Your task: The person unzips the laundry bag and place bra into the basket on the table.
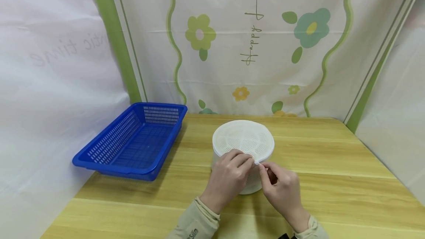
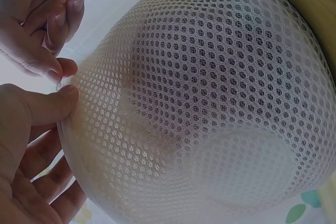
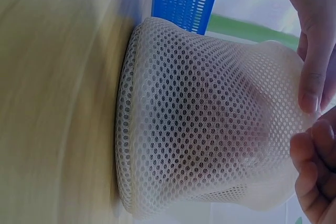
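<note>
A white mesh laundry bag (image 1: 244,135), round and drum-shaped, stands upright on the table with its flat lid on top. My left hand (image 1: 229,174) pinches the rim at the near side, its thumb on the edge and its other fingers over the lid in the left wrist view. Just to the right, my right hand (image 1: 282,187) pinches the small zipper pull (image 1: 257,163) between thumb and forefinger. The two hands' fingertips are close together at the rim. Through the holes of the mesh wall (image 3: 194,108), darker shading shows.
A blue plastic basket (image 1: 129,172) with slotted sides sits to the left on the wooden table (image 1: 332,180). A white curtain (image 1: 225,62) with printed flowers hangs behind the table, and white cloth (image 1: 49,95) hangs at the left side.
</note>
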`<state>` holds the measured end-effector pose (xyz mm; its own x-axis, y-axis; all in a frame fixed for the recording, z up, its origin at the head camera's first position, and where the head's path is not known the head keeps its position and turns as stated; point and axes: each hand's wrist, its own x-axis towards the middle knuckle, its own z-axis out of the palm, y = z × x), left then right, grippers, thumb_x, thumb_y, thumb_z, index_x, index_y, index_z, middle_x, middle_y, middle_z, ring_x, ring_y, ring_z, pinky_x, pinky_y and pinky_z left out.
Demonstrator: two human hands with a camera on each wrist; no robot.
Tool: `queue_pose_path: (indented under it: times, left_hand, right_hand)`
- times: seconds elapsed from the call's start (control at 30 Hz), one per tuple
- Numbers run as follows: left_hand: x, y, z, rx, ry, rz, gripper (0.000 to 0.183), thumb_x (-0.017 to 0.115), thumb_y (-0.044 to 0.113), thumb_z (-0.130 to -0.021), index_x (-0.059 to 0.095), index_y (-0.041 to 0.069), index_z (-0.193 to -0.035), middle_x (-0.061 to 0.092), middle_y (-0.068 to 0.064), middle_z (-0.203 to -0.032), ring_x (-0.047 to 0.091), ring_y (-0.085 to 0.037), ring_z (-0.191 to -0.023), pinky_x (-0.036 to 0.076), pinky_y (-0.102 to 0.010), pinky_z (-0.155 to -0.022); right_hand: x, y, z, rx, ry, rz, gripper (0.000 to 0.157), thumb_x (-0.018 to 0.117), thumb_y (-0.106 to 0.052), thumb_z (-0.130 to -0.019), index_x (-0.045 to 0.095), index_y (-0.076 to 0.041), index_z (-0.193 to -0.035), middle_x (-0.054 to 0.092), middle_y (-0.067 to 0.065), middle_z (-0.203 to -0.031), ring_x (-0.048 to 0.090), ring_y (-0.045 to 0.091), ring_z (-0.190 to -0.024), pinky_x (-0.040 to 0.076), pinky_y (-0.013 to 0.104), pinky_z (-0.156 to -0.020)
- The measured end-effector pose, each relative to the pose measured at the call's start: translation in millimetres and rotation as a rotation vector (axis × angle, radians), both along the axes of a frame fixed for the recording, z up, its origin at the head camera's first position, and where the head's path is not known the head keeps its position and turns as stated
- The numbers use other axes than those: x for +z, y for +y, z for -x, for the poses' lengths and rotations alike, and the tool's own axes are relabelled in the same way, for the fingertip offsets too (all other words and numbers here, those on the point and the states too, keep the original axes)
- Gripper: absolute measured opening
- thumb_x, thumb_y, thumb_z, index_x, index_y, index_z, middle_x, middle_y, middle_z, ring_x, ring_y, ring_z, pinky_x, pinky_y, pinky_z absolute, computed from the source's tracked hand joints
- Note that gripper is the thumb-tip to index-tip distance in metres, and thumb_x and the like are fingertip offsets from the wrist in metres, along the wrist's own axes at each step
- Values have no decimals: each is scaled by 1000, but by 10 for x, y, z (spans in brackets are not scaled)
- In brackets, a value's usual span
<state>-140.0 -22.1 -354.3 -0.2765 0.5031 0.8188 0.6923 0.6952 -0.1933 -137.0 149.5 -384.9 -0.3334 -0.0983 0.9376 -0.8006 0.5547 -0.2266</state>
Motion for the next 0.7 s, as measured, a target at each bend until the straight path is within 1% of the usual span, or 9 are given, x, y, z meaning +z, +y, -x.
queue_pose_path:
  times: [0.27,0.47,0.7]
  left_hand:
    - [7,-5,-8,18,11,19,4,77,9,-84,77,12,-87,70,5,-92,62,-12,-87,52,-22,-79]
    - [6,-6,-12,18,14,20,7,76,6,-83,77,12,-86,70,5,-91,62,-12,-86,53,-21,-78]
    - [6,-10,-13,21,17,26,5,76,9,-85,78,12,-87,70,5,-91,62,-11,-85,53,-21,-77]
  right_hand:
    - [-5,6,6,-29,-10,10,5,65,-2,-77,70,-5,-75,47,-12,-56,39,2,-43,31,12,-39]
    - [-8,11,7,-48,-16,22,5,67,-1,-75,71,-5,-75,46,-12,-56,37,-1,-44,30,12,-38]
    - [5,10,-3,-54,-14,26,6,67,0,-74,71,-5,-75,46,-12,-55,36,-3,-45,30,12,-37]
